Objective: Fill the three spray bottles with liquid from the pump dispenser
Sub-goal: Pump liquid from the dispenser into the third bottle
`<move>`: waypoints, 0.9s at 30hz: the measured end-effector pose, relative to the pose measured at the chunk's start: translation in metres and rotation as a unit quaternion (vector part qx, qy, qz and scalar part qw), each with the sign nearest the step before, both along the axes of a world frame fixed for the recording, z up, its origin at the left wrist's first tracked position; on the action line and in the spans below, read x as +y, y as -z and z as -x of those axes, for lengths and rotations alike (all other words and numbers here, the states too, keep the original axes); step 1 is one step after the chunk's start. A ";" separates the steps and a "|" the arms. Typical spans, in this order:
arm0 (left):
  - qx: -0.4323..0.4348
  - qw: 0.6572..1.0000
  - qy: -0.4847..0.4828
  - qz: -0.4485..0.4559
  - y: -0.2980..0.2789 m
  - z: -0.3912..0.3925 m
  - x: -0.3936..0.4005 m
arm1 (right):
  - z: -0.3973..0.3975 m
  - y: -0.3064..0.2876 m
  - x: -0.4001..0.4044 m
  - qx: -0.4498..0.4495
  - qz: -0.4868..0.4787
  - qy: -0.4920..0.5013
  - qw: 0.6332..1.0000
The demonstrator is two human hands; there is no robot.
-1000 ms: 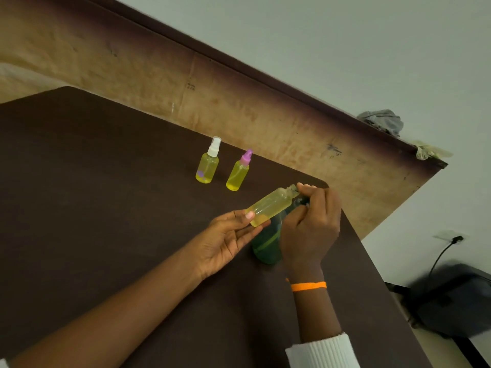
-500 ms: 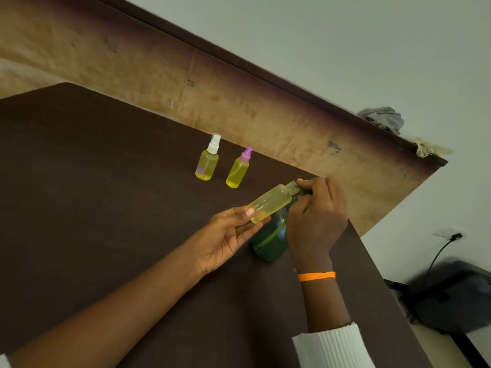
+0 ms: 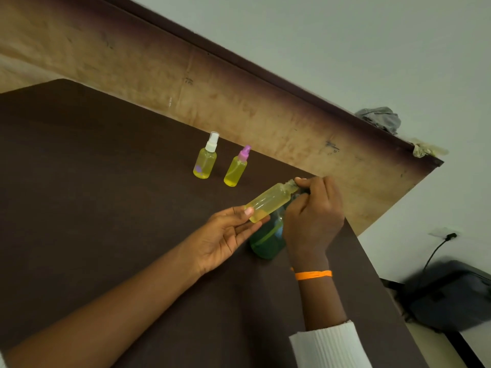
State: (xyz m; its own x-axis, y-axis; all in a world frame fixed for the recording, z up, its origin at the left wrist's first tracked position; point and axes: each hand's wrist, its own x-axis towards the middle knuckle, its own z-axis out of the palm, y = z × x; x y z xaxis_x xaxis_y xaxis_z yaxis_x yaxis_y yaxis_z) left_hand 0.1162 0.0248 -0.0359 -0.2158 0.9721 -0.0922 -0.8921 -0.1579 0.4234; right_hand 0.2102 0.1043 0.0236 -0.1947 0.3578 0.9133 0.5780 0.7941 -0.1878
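Pinching the base of a tilted, uncapped spray bottle (image 3: pixel 271 201) between thumb and fingertips, the left hand (image 3: pixel 225 239) lies palm up with its other fingers loosely extended. The bottle's neck points up and right into the right hand (image 3: pixel 312 220), whose fingers curl over the top of the green pump dispenser (image 3: pixel 268 239); the pump head and spout are hidden beneath them, so whether spout and neck touch cannot be told. Only the dispenser's lower body shows, standing on the dark table (image 3: pixel 93 195) between the two hands. An orange wristband (image 3: pixel 313 274) circles the right wrist above a white sleeve (image 3: pixel 329 343).

Well apart, farther back, a white-capped bottle (image 3: pixel 206 159) and a pink-capped bottle (image 3: pixel 236 167) stand upright just beside each other, both yellow with liquid, near the table's far edge. Broad bare tabletop stretches left of the hands. The right table edge runs close past the right hand. A wooden panel (image 3: pixel 239 102) rises behind. A dark bag (image 3: pixel 451 296) on the floor is blurred.
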 end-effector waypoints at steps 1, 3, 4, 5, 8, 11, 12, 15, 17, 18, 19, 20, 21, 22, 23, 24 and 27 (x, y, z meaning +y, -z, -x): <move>0.001 1.000 0.001 -0.002 -0.001 0.000 0.000 | -0.002 -0.005 0.001 -0.010 0.011 -0.001 1.000; 0.002 1.000 0.001 -0.002 -0.002 0.001 0.000 | -0.003 -0.010 0.002 -0.009 0.043 -0.003 0.999; 0.001 1.000 0.001 -0.001 -0.002 0.001 0.000 | -0.002 -0.008 0.001 -0.001 0.051 -0.006 0.999; 0.000 1.000 0.001 0.000 -0.001 0.001 0.000 | -0.001 -0.003 -0.001 0.008 0.047 -0.005 0.999; -0.003 1.000 0.001 0.005 0.002 0.001 0.002 | 0.005 0.016 -0.007 0.022 0.022 0.016 0.999; -0.001 1.000 -0.001 0.009 0.001 0.000 0.002 | 0.006 0.016 -0.004 0.034 0.025 0.008 0.999; 0.000 1.000 -0.001 0.008 0.000 -0.001 0.001 | 0.004 0.013 -0.003 0.033 0.023 0.003 0.999; -0.002 1.000 0.000 0.005 -0.002 -0.001 -0.001 | -0.004 0.007 -0.004 0.018 0.024 -0.028 0.999; 0.000 1.000 0.002 0.002 -0.003 -0.001 0.000 | -0.008 0.003 -0.003 0.021 0.045 -0.049 0.998; -0.002 1.000 0.002 0.001 -0.003 -0.001 0.000 | -0.009 0.000 -0.003 0.023 0.057 -0.057 0.996; -0.004 1.000 0.003 0.000 -0.004 -0.001 0.000 | -0.009 -0.001 -0.002 0.024 0.066 -0.063 0.996; -0.006 1.000 0.003 0.000 -0.004 -0.001 0.001 | -0.009 -0.002 -0.002 0.025 0.072 -0.069 0.995; -0.008 1.000 0.003 -0.002 -0.004 -0.001 0.002 | -0.009 -0.002 -0.002 0.025 0.075 -0.076 0.994; -0.010 1.000 0.002 -0.004 -0.003 -0.001 0.003 | -0.009 -0.002 -0.002 0.027 0.078 -0.083 0.993; -0.012 1.000 0.000 -0.006 -0.003 0.000 0.005 | -0.009 -0.002 -0.002 0.031 0.079 -0.088 0.992; -0.010 1.000 -0.002 -0.007 -0.003 0.000 0.006 | -0.009 -0.001 -0.002 0.037 0.081 -0.091 0.992; 0.002 1.000 -0.008 -0.010 -0.003 0.001 0.009 | -0.006 0.000 -0.001 0.053 0.088 -0.090 0.991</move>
State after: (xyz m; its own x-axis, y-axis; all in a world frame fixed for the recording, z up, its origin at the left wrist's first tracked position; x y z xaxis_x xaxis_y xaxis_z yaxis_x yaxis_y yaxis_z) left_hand 0.1150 0.0341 -0.0331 -0.2321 0.9701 -0.0711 -0.8878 -0.1813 0.4231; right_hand 0.2167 0.1035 0.0235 -0.1771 0.4821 0.8580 0.3992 0.8321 -0.3851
